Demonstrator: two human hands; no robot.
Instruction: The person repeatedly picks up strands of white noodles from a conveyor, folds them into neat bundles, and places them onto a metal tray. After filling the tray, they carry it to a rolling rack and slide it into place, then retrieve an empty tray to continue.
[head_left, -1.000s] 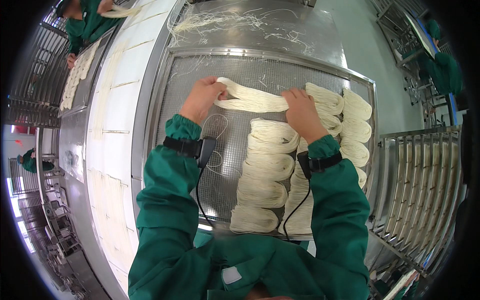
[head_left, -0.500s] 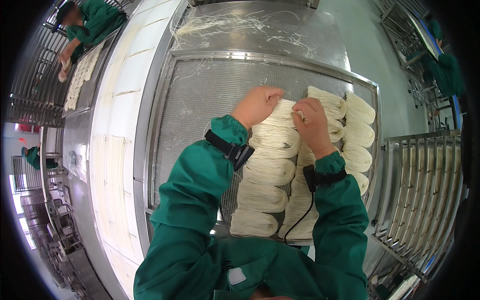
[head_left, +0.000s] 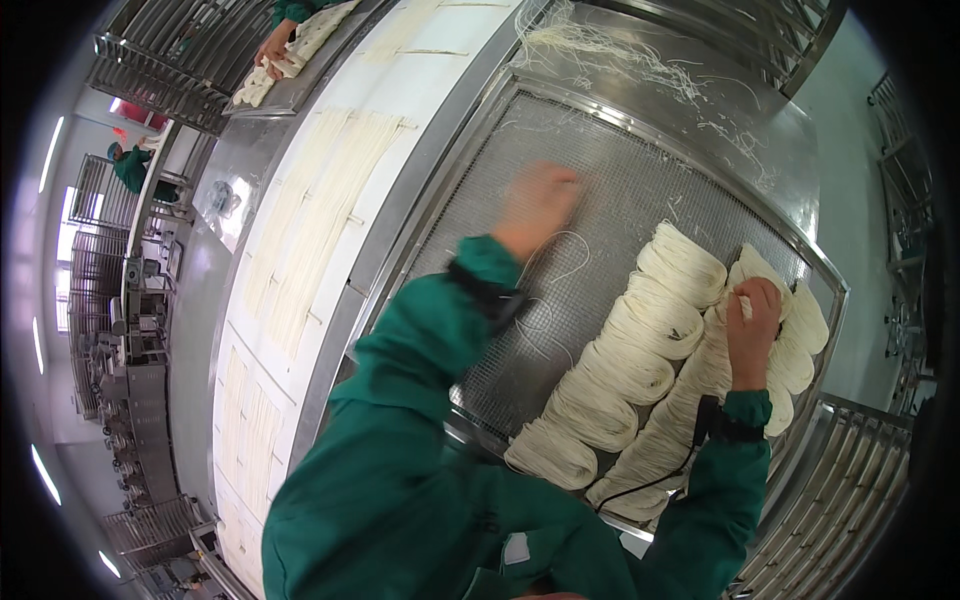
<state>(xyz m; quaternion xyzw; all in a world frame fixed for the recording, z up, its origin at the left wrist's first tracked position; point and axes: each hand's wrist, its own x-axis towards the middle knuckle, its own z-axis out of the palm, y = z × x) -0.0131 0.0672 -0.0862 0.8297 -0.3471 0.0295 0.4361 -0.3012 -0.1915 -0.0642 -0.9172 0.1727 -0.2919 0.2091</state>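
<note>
Rows of folded noodle bundles (head_left: 637,355), pale cream, lie on the right part of a metal mesh tray (head_left: 600,165). My left hand (head_left: 540,208) is smeared by motion over the bare mesh, left of the bundles; its fingers cannot be made out. Below it, a few loose noodle strands (head_left: 545,330) lie on the mesh. My right hand (head_left: 752,322) is over the middle row, by its far bundle (head_left: 752,268). Its fingers are curled in, and a bit of white shows by the thumb; whether it grips noodles is unclear.
Left of the tray runs a white conveyor (head_left: 330,215) carrying flat noodle strands. Noodle scraps (head_left: 620,55) litter the steel surface beyond the tray. A slatted rack (head_left: 825,500) stands at the near right. A co-worker's hand (head_left: 275,48) handles noodle bundles at the far left.
My left hand has come away from the far bundle and moved left over the mesh. My right hand has shifted right to the middle row. The whole view has turned.
</note>
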